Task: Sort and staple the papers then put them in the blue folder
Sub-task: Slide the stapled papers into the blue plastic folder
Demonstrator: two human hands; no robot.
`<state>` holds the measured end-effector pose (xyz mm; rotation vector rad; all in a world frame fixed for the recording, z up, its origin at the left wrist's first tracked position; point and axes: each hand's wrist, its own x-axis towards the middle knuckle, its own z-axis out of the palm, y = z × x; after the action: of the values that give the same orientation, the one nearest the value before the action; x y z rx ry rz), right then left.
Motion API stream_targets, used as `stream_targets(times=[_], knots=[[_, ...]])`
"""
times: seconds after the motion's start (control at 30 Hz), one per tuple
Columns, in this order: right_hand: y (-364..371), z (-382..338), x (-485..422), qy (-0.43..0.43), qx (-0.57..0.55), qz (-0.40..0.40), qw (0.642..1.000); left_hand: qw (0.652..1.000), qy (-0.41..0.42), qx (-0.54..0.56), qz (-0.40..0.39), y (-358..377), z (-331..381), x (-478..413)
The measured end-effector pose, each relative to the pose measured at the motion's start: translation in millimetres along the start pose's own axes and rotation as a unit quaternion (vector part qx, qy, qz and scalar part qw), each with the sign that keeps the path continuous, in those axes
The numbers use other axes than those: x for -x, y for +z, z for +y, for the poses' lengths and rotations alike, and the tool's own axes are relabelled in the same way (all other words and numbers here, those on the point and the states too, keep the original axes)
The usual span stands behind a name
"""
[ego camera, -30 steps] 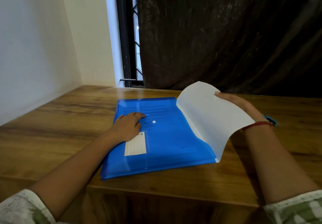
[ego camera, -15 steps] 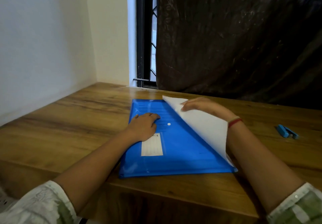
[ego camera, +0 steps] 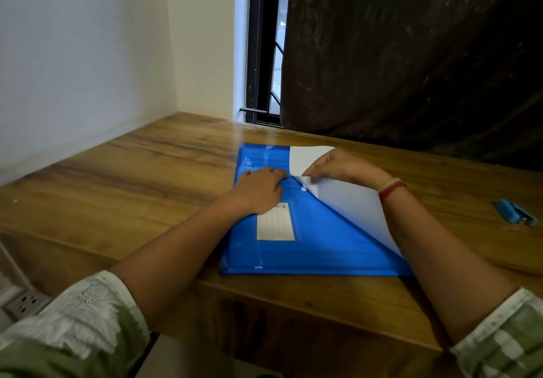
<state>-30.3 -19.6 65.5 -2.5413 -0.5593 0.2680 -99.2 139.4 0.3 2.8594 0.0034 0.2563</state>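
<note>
You are pressing your left hand (ego camera: 258, 192) flat, fingers straight, on the blue folder (ego camera: 308, 248) lying on the counter (ego camera: 147, 177), while your right hand (ego camera: 340, 167) is closing its grip on the white sheet (ego camera: 352, 210) bent diagonally across it. Pulling harder is risking a crease or tear in that sheet. Easing the left hand could be letting the folder slide.

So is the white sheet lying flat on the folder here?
No, curled: the right hand pinches the white sheet by its edge, holding it bowed up over the blue folder.
</note>
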Motion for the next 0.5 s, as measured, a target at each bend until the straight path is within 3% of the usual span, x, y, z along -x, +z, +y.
stream_targets(times=[0.5], knots=[[11,-18,2,-0.066,0.125,-0.019,0.990,1.000,0.004,0.001,-0.001,-1,1,2]])
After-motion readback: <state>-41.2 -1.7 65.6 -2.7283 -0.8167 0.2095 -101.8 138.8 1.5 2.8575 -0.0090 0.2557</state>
